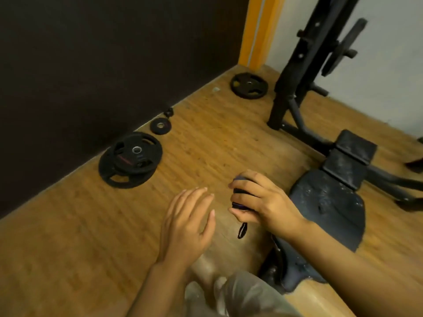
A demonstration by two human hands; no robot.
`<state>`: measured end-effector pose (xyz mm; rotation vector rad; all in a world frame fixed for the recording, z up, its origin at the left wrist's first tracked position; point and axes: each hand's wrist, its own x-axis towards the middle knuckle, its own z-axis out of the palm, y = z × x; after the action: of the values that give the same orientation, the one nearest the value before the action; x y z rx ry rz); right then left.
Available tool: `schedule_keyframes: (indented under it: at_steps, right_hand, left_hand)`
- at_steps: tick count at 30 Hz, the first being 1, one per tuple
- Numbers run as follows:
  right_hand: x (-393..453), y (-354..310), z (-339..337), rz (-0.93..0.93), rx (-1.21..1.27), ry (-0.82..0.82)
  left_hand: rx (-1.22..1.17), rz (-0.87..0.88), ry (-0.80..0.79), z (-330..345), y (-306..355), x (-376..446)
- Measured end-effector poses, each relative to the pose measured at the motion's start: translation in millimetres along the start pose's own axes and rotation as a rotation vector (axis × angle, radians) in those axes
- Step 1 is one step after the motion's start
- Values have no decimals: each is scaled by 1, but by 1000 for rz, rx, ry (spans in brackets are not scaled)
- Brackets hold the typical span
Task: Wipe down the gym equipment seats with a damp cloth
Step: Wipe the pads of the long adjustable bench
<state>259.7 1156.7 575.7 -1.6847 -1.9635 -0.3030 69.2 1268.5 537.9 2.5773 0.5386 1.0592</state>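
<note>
A worn black bench seat (pixel 327 202), speckled with white flakes and torn at its edges, lies low at the right. My right hand (pixel 258 200) grips a bunched dark cloth (pixel 239 204) just left of the seat; a thin dark loop (pixel 242 229) hangs below my fingers. My left hand (pixel 185 223) hovers beside it with fingers straight and holds nothing. The cloth is mostly hidden inside my right fist.
Black weight plates lie on the wooden floor along the dark wall: a stacked pair (pixel 130 162), a small one (pixel 160 126), another (pixel 249 85) near the orange pillar (pixel 256 30). A black rack frame (pixel 295 72) stands behind the bench. My knee (pixel 240 294) is at the bottom.
</note>
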Motion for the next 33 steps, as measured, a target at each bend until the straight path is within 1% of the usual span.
schedule_keyframes:
  at_steps: [4, 7, 14, 17, 20, 24, 33]
  right_hand:
    - [-5, 30, -10, 130, -77, 40]
    - [-7, 59, -12, 179, -136, 67]
    - [-4, 140, -20, 333, -232, 164]
    - [-5, 171, -26, 370, -274, 185]
    - [-1, 198, -29, 458, -323, 211]
    - [12, 233, -25, 516, -384, 233]
    - [50, 313, -12, 849, -461, 343]
  left_hand:
    - [-91, 103, -61, 39, -6, 44]
    - [-139, 181, -116, 69, -12, 82]
    - [-193, 363, -190, 146, -22, 178]
    - [-230, 417, -192, 176, -19, 214]
    - [-284, 449, -214, 203, -17, 249]
    - [-369, 525, -242, 241, -30, 294]
    - [-519, 715, -336, 326, -55, 393]
